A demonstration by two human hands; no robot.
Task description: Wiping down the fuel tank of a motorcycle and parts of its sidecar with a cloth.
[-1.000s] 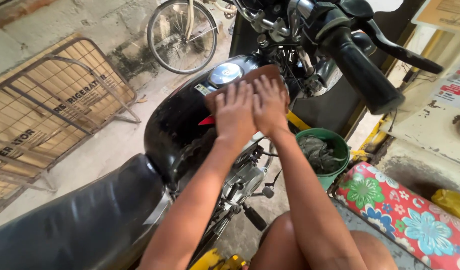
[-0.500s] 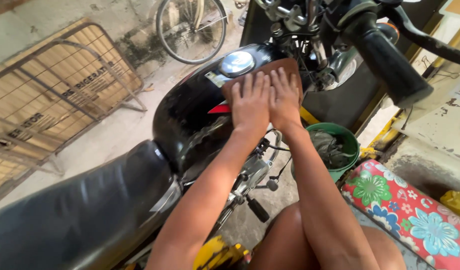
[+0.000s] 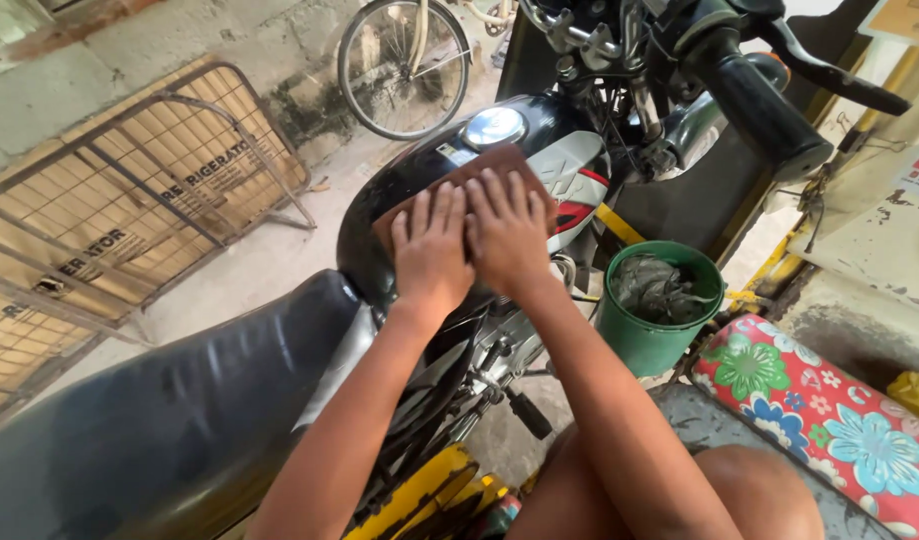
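Note:
A black motorcycle fuel tank [image 3: 419, 180] with a chrome filler cap [image 3: 493, 128] fills the middle of the view. A brown cloth [image 3: 484, 168] lies flat on the tank's right side. My left hand [image 3: 431, 250] and my right hand [image 3: 507, 232] press side by side on the cloth, fingers spread and pointing away from me. Part of the tank's white and red side panel [image 3: 575, 185] shows just beyond my right hand. The black seat [image 3: 169, 410] runs toward me at lower left.
A green bucket [image 3: 651, 330] holding a grey rag stands right of the engine. A flowered red cushion [image 3: 829, 430] lies at lower right. The handlebar grip [image 3: 759, 100] juts overhead. A bicycle wheel [image 3: 404, 65] and a wire rack [image 3: 129, 220] over cardboard stand to the left.
Both hands have slid the brown cloth back along the tank toward the seat, uncovering the white and red side panel. The view has shifted slightly.

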